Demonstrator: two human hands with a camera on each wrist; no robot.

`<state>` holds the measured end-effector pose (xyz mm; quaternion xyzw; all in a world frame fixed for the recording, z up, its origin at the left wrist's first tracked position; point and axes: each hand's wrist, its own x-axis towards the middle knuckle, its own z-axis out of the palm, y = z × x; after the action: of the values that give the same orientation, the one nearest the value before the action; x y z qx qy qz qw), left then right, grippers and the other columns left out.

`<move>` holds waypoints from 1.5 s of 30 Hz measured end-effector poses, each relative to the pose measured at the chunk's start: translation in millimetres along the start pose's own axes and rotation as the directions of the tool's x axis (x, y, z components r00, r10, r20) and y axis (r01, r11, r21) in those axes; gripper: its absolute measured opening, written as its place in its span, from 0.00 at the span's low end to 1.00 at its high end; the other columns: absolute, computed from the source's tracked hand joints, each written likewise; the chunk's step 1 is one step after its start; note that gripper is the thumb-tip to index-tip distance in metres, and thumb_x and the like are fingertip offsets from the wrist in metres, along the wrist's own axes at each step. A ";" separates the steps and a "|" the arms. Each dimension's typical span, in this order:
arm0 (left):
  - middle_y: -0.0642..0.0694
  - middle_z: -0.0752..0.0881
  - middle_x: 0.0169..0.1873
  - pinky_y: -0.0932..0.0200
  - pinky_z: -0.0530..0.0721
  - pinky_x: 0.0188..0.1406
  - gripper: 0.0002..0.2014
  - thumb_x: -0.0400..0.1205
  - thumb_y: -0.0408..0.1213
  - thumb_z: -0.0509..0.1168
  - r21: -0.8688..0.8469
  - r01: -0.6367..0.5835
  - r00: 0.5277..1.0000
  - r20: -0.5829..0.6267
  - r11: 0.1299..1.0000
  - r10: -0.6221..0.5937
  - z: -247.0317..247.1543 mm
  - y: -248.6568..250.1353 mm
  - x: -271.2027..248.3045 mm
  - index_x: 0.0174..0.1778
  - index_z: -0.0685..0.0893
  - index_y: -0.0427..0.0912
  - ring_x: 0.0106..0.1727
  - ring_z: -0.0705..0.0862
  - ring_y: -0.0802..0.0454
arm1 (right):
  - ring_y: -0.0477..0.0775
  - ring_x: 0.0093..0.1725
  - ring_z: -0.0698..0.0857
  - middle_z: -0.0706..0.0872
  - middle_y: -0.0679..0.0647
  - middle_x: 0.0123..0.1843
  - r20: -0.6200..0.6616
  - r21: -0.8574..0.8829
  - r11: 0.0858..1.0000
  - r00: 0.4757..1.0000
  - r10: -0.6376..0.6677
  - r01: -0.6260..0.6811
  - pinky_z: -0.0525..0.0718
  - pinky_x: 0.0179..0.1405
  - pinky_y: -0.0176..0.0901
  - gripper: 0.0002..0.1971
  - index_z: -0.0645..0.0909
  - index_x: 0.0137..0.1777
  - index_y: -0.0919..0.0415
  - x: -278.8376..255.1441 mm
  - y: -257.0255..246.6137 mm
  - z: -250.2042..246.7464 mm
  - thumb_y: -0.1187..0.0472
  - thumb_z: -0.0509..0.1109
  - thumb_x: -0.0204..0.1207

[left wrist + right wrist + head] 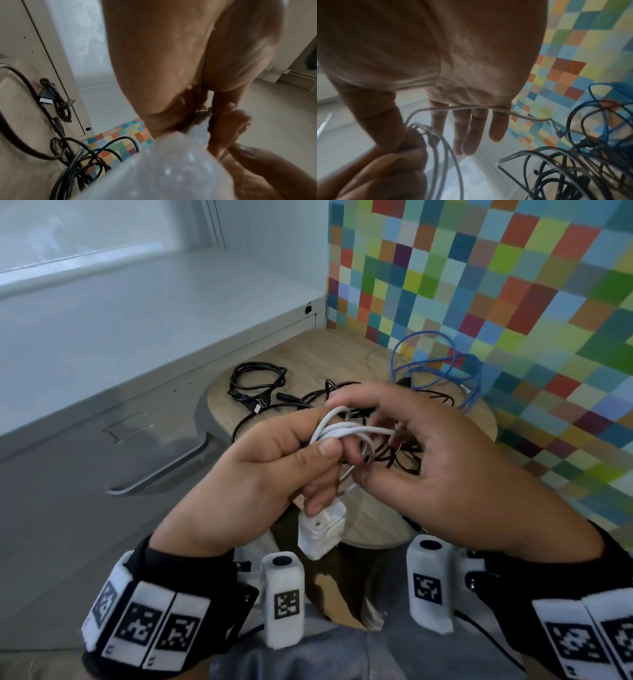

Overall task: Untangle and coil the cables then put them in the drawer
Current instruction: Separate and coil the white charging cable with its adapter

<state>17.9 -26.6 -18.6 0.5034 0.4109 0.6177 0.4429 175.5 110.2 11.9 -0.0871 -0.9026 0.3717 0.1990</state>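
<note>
My left hand [322, 470] grips a coil of white cable [342, 429] between thumb and curled fingers. The cable's white charger block [320, 529] hangs below that fist and is a pale blur in the left wrist view [163, 169]. My right hand [404, 440] is right beside the coil with its fingers [471, 128] straight. The loose white cable end [471, 107] lies across the base of those fingers, and its plug [557, 132] dangles free. The right thumb rests against the coil by my left fingers.
A round wooden table [342, 350] carries a tangle of black cables [394, 453], a coiled black cable [257, 381] and a blue cable [438, 364]. A grey cabinet with a drawer handle [164, 470] stands on the left. A coloured checked wall [513, 302] is on the right.
</note>
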 end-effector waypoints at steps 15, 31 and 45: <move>0.54 0.70 0.25 0.53 0.72 0.32 0.11 0.88 0.39 0.58 0.056 -0.034 0.909 -0.414 0.998 0.054 6.5 -4.3 10.9 0.44 0.82 0.41 0.24 0.65 0.56 | 0.58 0.45 0.90 0.93 0.48 0.48 -0.258 0.152 0.988 0.965 0.041 -0.002 0.91 0.47 0.58 0.12 0.89 0.58 0.47 -0.6 8.9 -11.6 0.65 0.76 0.81; 0.46 0.70 0.28 0.49 0.64 0.30 0.12 0.87 0.37 0.58 -0.012 -0.079 0.926 -0.371 0.997 0.069 19.2 -4.2 15.1 0.43 0.83 0.39 0.26 0.64 0.54 | 0.40 0.55 0.92 0.95 0.44 0.52 -0.203 0.468 0.879 0.957 0.209 -0.092 0.86 0.55 0.32 0.14 0.89 0.67 0.57 2.9 0.7 8.2 0.58 0.65 0.90; 0.54 0.77 0.26 0.48 0.75 0.24 0.09 0.88 0.43 0.61 0.395 -0.027 0.916 -0.358 0.918 0.181 12.8 -10.7 17.6 0.45 0.83 0.48 0.26 0.75 0.49 | 0.52 0.49 0.91 0.93 0.57 0.49 -0.271 0.588 0.809 0.935 0.227 -0.026 0.90 0.52 0.47 0.03 0.86 0.54 0.63 6.9 13.1 32.8 0.65 0.71 0.83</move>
<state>30.1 -6.0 -22.2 0.4695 0.5745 0.6360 0.2121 155.4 100.7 -16.5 -0.1444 -0.6937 0.6195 0.3379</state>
